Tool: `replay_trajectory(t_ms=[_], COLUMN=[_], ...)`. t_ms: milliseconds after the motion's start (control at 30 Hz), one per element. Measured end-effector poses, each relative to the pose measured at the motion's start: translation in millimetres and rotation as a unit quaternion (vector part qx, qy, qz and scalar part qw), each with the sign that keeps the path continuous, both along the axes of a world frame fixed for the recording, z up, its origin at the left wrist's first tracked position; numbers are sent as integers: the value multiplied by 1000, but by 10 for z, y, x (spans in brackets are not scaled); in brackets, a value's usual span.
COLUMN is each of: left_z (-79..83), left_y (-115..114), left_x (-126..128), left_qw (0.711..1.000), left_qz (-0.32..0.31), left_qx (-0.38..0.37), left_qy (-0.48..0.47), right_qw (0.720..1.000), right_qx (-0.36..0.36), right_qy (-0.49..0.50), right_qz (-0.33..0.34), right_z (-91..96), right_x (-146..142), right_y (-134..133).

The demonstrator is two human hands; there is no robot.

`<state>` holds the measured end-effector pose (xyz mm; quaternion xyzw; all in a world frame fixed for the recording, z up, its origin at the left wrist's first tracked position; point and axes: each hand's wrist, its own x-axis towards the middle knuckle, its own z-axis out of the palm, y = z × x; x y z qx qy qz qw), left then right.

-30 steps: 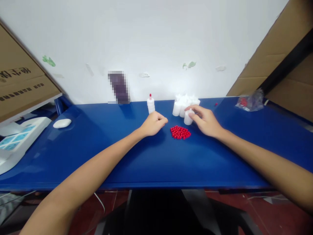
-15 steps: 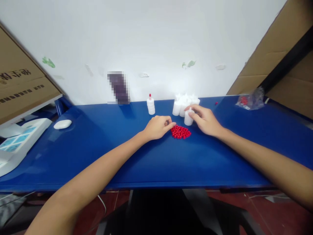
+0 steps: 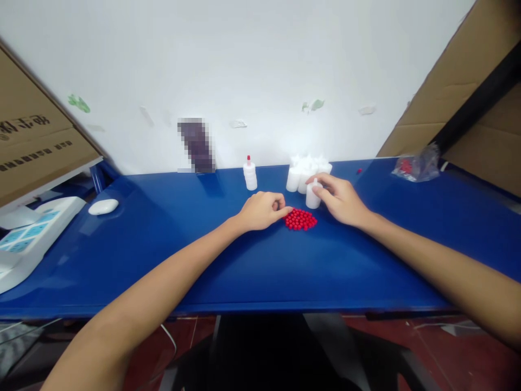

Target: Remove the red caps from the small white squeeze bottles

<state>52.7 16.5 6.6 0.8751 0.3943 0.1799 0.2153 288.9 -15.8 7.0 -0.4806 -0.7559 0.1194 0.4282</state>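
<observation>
A pile of small red caps point(image 3: 300, 219) lies on the blue table point(image 3: 260, 266). My left hand point(image 3: 262, 209) rests at the pile's left edge, fingers curled with the tips pinched at the caps; what they grip is too small to see. My right hand point(image 3: 340, 199) is wrapped round a small white bottle point(image 3: 312, 196) standing just behind the pile. Behind it stands a cluster of white uncapped bottles point(image 3: 307, 171). One white bottle with a red cap point(image 3: 249, 174) stands alone to the left of the cluster.
A white mouse-like object point(image 3: 103, 206) and a white device point(image 3: 28, 236) lie at the left. Cardboard boxes point(image 3: 36, 141) flank both sides. A clear bag with red bits point(image 3: 415, 166) sits at the back right. A single red cap point(image 3: 359, 171) lies near the cluster.
My left hand has moved right from near the capped bottle to the edge of the red pile. My right hand has stayed on the white bottle.
</observation>
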Motion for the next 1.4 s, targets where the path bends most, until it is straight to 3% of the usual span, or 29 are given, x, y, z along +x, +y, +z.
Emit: replay_trajectory(t_ms=[400,1233,1400], left_z=[-29,-60,-66], left_y=[48,99,128], left_x=[-98,-125,-126], left_qw=[994,993,989], left_qz=[-91,-97,-87], left_qx=[57,-9,-55], left_qy=[3,-63,-103], right_qw=[1000,1000,1000], right_qx=[-7,-7,-9], right_qy=[-7,-11,-13], right_qz=[-3,0,-2], right_z=[-4,2,13], right_x=[18,20,16], right_y=[6,-3,-5])
